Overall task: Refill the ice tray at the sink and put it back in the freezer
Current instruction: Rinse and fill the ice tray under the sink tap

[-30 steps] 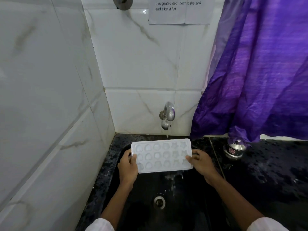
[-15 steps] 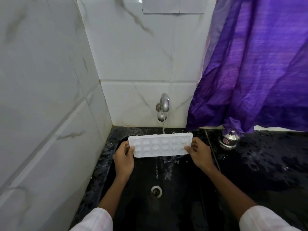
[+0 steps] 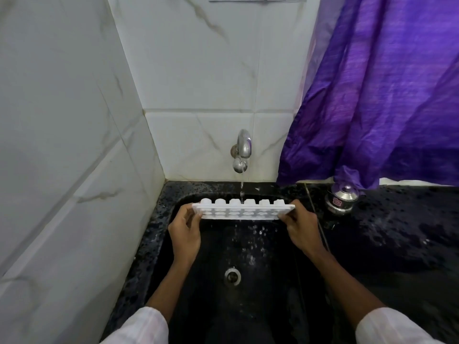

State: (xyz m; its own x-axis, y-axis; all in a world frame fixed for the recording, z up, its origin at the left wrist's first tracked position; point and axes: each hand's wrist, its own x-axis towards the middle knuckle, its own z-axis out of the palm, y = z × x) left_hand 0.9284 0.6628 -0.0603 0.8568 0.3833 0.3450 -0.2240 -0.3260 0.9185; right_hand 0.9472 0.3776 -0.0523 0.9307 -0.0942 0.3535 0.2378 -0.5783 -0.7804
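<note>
- White ice tray (image 3: 243,209) held over the black sink (image 3: 171,244), at 12 o'clock from the drain (image 3: 232,276).
- Tray tipped almost edge-on to the view, with a row of six moulded cups showing along its far edge; cannot tell which face is turned up.
- Left hand (image 3: 185,232) clamped on the tray's 9 o'clock end, fingers curled round the rim.
- Right hand (image 3: 301,230) clamped on the 3 o'clock end in the same way.
- Hands well apart, the tray's whole length between them.
- Chrome tap (image 3: 242,151) on the tiled wall at 12 o'clock from the tray, with a thin stream of water (image 3: 241,189) running down to the tray's far edge.
- Drops falling from under the tray into the sink.
- Wet black desk (image 3: 397,232) at 3 o'clock, carrying a small steel pot (image 3: 342,198) near the right hand.
- Purple curtain (image 3: 385,95) hanging just behind the pot.
</note>
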